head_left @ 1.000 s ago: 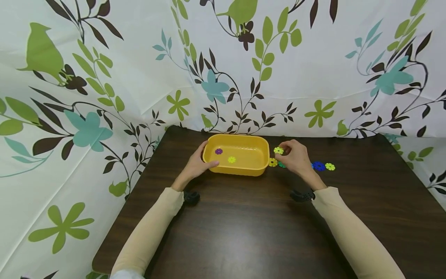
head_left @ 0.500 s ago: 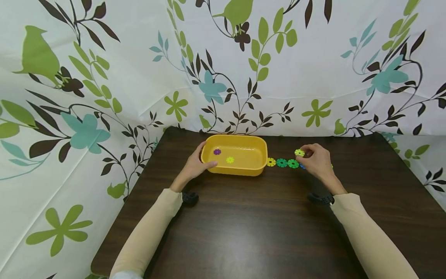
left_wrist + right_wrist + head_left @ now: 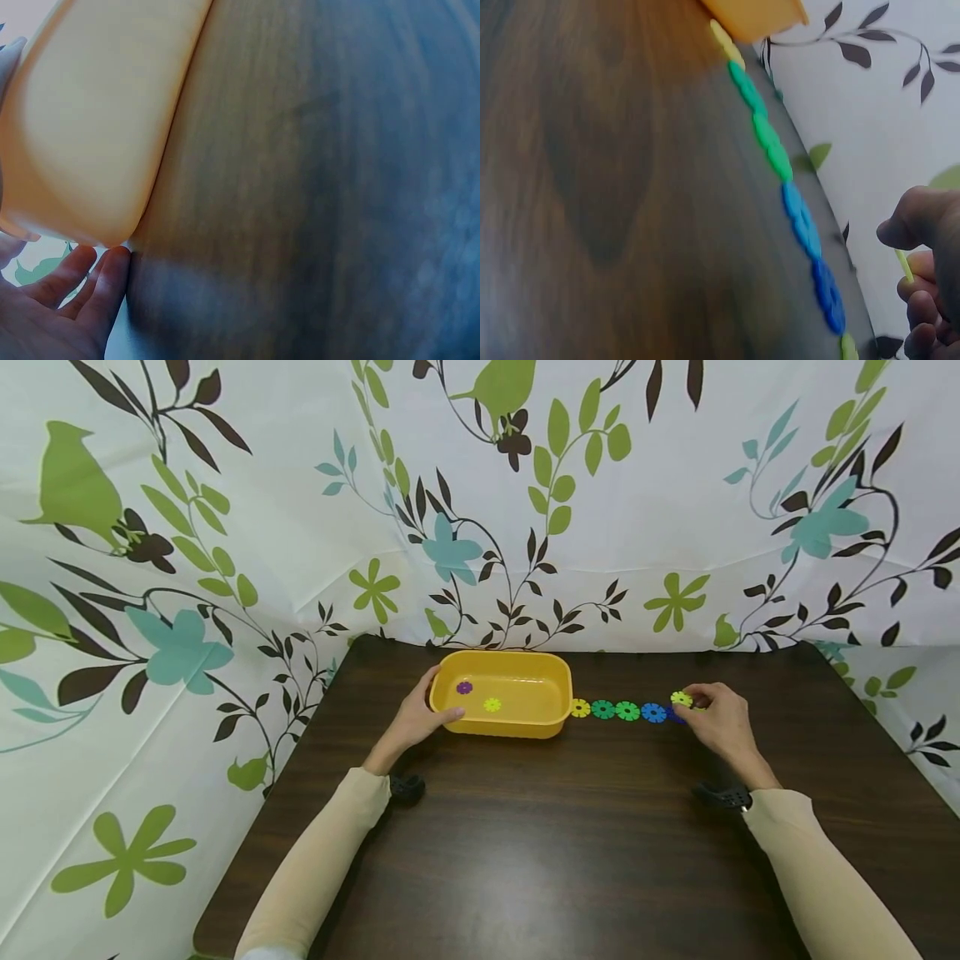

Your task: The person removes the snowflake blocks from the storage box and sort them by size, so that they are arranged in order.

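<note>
Nearest, two beige-sleeved forearms come in from left and right, with the dark brown, wood-grained bench spreading between them. The bench also gives broad room to the right of the right hand.

That hand pinches a small lime-yellow, flower-shaped notched disc between thumb and fingers, on the hand's left side. The right wrist view shows this disc almost edge-on, apart from a line of similar discs on the bench. The line's long axis runs left to right: yellow disc, teal-green disc, bright green disc, light blue disc, dark blue disc, then a lime disc cut by the frame. The right hand is the nearer one, over the line's right end.

Just left of the yellow disc stands a yellow rectangular plastic tub, long axis also left to right; whether disc and wall touch, I cannot tell. The left hand grips its left end, thumb over the near rim. On its floor lie a purple disc and, nearer and to the right, a lime-yellow disc.

Beyond, the bench's far edge runs close behind the tub, against a leaf-printed white cloth.
</note>
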